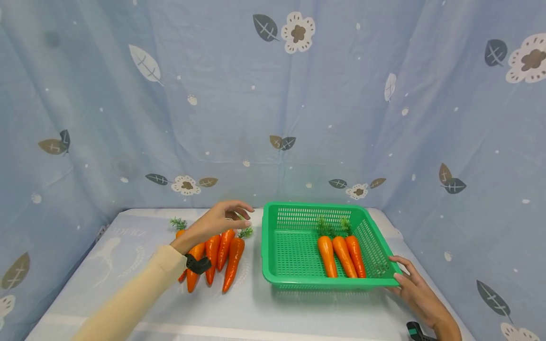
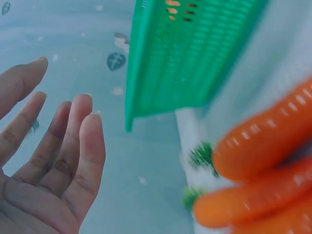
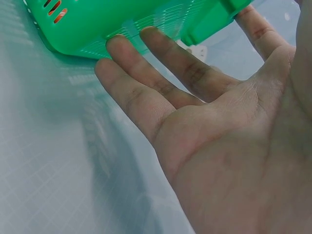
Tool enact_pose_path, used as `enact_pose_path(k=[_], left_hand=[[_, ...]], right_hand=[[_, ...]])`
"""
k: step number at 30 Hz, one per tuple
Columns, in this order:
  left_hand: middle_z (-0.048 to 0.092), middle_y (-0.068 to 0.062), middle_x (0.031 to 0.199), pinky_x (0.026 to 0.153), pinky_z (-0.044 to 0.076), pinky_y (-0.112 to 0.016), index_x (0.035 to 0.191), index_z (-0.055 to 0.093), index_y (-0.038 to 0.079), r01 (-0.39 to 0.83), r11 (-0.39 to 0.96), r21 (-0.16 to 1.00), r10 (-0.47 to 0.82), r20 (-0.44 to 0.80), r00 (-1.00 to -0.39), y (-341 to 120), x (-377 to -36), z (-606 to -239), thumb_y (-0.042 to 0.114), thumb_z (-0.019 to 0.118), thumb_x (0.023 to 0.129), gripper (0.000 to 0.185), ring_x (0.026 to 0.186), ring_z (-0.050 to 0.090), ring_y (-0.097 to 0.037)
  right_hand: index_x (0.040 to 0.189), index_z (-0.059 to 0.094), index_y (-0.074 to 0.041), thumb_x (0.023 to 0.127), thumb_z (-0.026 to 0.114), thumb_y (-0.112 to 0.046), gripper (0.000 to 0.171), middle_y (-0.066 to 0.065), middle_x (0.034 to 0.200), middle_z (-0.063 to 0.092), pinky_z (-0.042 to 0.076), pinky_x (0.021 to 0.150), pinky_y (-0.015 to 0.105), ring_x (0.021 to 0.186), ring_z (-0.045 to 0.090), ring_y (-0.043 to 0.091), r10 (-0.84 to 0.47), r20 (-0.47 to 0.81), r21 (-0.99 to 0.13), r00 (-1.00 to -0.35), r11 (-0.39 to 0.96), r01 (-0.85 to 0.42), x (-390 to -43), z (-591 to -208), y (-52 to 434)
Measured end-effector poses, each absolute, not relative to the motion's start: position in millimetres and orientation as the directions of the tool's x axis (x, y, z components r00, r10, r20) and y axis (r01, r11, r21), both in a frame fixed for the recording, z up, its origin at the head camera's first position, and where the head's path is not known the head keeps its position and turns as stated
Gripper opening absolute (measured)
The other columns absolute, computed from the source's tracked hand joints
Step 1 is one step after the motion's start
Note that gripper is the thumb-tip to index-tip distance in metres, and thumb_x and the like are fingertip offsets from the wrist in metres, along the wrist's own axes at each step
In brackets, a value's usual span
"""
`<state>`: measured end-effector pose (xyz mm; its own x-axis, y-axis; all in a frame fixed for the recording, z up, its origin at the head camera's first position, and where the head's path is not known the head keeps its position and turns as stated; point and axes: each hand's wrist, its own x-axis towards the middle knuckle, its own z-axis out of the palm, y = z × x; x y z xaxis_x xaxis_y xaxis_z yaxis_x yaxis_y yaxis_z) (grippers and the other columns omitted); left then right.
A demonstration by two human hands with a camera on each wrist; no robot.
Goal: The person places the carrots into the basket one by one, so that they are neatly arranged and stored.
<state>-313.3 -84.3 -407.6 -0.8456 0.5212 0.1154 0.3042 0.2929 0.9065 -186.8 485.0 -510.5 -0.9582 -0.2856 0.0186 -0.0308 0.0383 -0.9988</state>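
Observation:
Three orange carrots [image 1: 342, 255] with green tops lie side by side in the right half of a green perforated plastic basket [image 1: 267, 246]. At the basket's right front corner, my right hand [image 1: 413, 289] grips the rim, thumb over it and fingers against the outer side [image 3: 195, 141]. My left hand [image 1: 223, 219] hovers empty over the tops of several more carrots [image 1: 233, 260] on the table, left of the basket. Its fingers are spread and loosely bent in the left wrist view [image 2: 58, 156]. The left forearm hides part of this group.
A white patterned cloth [image 1: 204, 312] covers the table. Blue curtains [image 1: 222, 118] with leaf and flower prints stand close behind it and along both sides. The left sleeve [image 1: 132, 293] crosses the table's front left.

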Motion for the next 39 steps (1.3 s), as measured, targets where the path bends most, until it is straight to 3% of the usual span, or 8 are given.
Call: enact_pose_path(k=[4, 12, 21, 29, 39], left_hand=[[0.067, -0.007, 0.122, 0.087, 0.058, -0.046, 0.128, 0.068, 0.021, 0.281, 0.308, 0.909, 0.49, 0.102, -0.866, -105, -309, -417, 0.031, 0.078, 0.094, 0.036, 0.105, 0.066, -0.029], [0.067, -0.012, 0.12, 0.086, 0.058, -0.055, 0.128, 0.067, 0.016, 0.236, 0.356, 0.904, 0.404, 0.079, -0.911, -146, -303, -434, 0.032, 0.076, 0.096, 0.037, 0.107, 0.065, -0.044], [0.066, -0.015, 0.121, 0.079, 0.06, -0.047, 0.133, 0.063, 0.006, 0.152, 0.453, 0.879, 0.275, 0.025, -0.961, -192, -293, -447, 0.036, 0.076, 0.095, 0.05, 0.102, 0.067, -0.039], [0.063, -0.02, 0.127, 0.079, 0.06, -0.049, 0.132, 0.063, 0.008, 0.101, 0.513, 0.853, 0.184, 0.005, -0.983, -217, -297, -464, 0.033, 0.076, 0.096, 0.046, 0.099, 0.065, -0.034], [0.062, -0.025, 0.126, 0.073, 0.061, -0.044, 0.132, 0.062, 0.002, 0.034, 0.567, 0.823, 0.089, -0.02, -0.996, -229, -308, -478, 0.029, 0.076, 0.096, 0.047, 0.097, 0.065, -0.035]], right_hand=[[0.159, 0.019, -0.02, 0.114, 0.032, -0.014, 0.047, -0.013, 0.143, 0.041, 0.052, 0.103, 0.033, 0.128, 0.058, 0.009, -0.307, 0.017, -0.999, -0.951, 0.024, -0.025, -187, -511, 486], [0.158, 0.023, -0.022, 0.114, 0.032, -0.013, 0.045, -0.014, 0.141, 0.046, 0.053, 0.102, 0.034, 0.126, 0.06, 0.01, -0.307, 0.016, -1.0, -0.952, 0.002, -0.017, -185, -511, 487], [0.158, 0.021, -0.022, 0.114, 0.031, -0.014, 0.046, -0.015, 0.142, 0.04, 0.052, 0.103, 0.035, 0.128, 0.058, 0.007, -0.313, 0.01, -1.0, -0.95, -0.009, -0.007, -185, -510, 486], [0.158, 0.021, -0.021, 0.114, 0.031, -0.012, 0.046, -0.015, 0.143, 0.043, 0.052, 0.104, 0.034, 0.128, 0.059, 0.01, -0.33, 0.025, -1.0, -0.944, -0.021, -0.019, -186, -510, 486], [0.157, 0.022, -0.022, 0.114, 0.03, -0.011, 0.045, -0.014, 0.143, 0.045, 0.051, 0.104, 0.034, 0.129, 0.059, 0.011, -0.35, 0.035, -0.999, -0.936, -0.041, -0.022, -187, -510, 486]])
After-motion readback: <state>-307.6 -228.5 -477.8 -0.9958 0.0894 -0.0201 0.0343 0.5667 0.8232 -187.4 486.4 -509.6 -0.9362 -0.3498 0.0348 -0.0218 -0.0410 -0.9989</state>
